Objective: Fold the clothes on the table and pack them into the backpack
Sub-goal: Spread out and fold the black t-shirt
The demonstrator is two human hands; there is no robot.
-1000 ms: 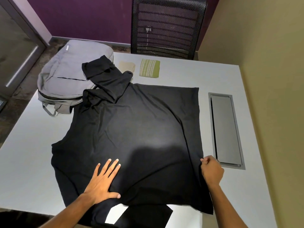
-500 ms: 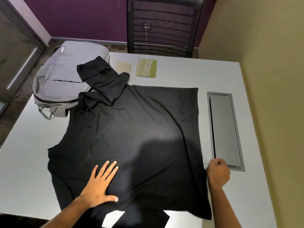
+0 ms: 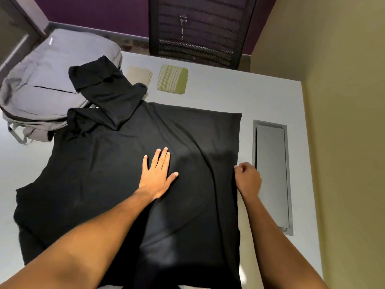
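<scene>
While near hem runs out of frame, black shirt (image 3: 116, 163) lies spread; left hand (image 3: 156, 176) flat, pressing; right hand (image 3: 248, 179) pinching right edge.

A table (image 3: 218, 97) fills the space in front of you, with a garment (image 3: 125, 163) spread flat across most of it. One sleeve (image 3: 104, 90) is folded back at the far left corner and lies partly on a backpack (image 3: 45, 86), which rests on the table's far left corner. Behind the garment, near the far edge, two folded cloths sit side by side: one (image 3: 140, 74) just right of the sleeve, the other (image 3: 173, 79) to its right. A chair (image 3: 200, 30) stands beyond the far edge. A recessed panel (image 3: 271, 176) lies in the table to the right of the garment. Your left hand (image 3: 157, 174) rests on the garment's middle; your right hand (image 3: 248, 178) is at its right edge, between garment and panel. A wall (image 3: 343, 122) runs along the table's right side.
</scene>
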